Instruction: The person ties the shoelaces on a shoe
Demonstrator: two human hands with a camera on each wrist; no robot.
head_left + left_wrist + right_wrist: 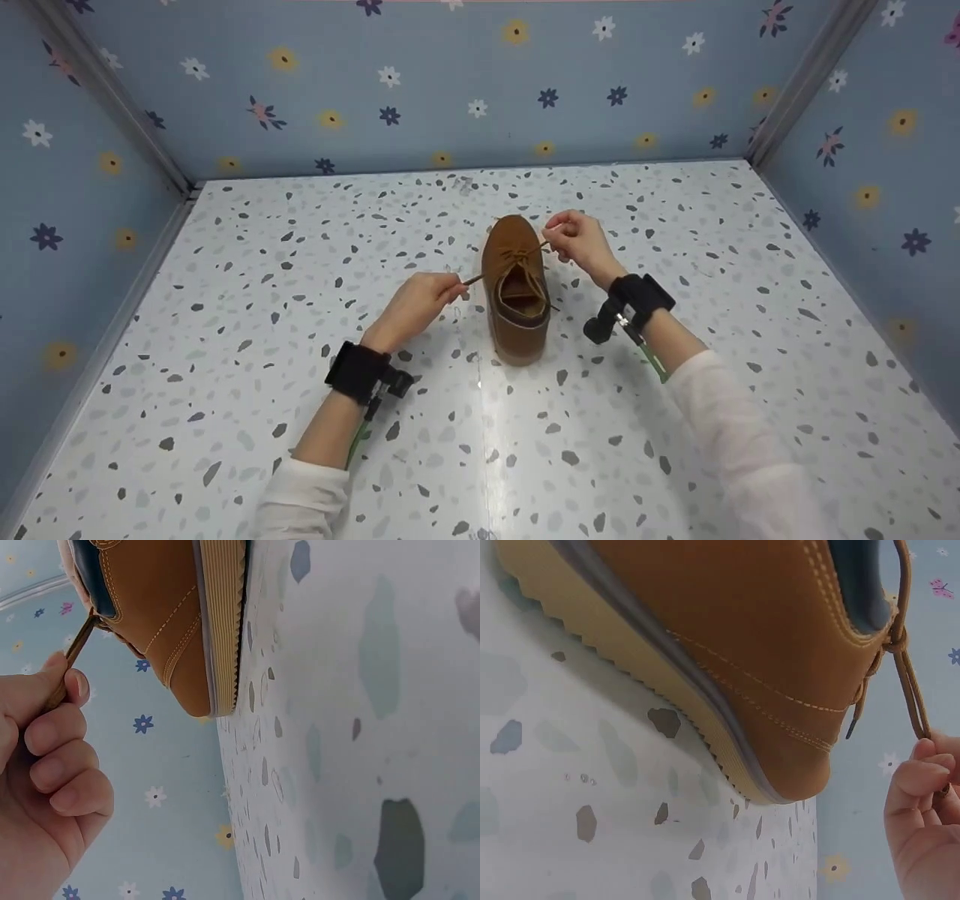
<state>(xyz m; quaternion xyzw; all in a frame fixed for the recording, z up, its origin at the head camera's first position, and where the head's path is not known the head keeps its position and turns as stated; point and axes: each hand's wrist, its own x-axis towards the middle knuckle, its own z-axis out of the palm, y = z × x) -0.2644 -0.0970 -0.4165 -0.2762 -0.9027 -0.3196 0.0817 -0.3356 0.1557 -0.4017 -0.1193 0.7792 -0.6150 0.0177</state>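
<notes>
A brown lace-up shoe [517,341] stands upright on its sole, toe toward the back wall. My left hand [421,304] is left of it and pinches a brown shoelace [81,641] between thumb and forefinger, the other fingers curled. On the shoe's right, my right hand [581,244] pinches a doubled length of lace [911,694]. Both strands run taut from a knot [895,640] over the tongue. A loose lace tip [851,726] hangs at the shoe's side in the right wrist view. The tan ridged sole [225,622] rests on the tabletop.
The speckled white tabletop [300,240] spreads around the shoe. Blue flowered panels, among them the back wall [450,90], enclose it at the back and both sides. Black camera straps, such as the left wristband [358,373], sit on both wrists.
</notes>
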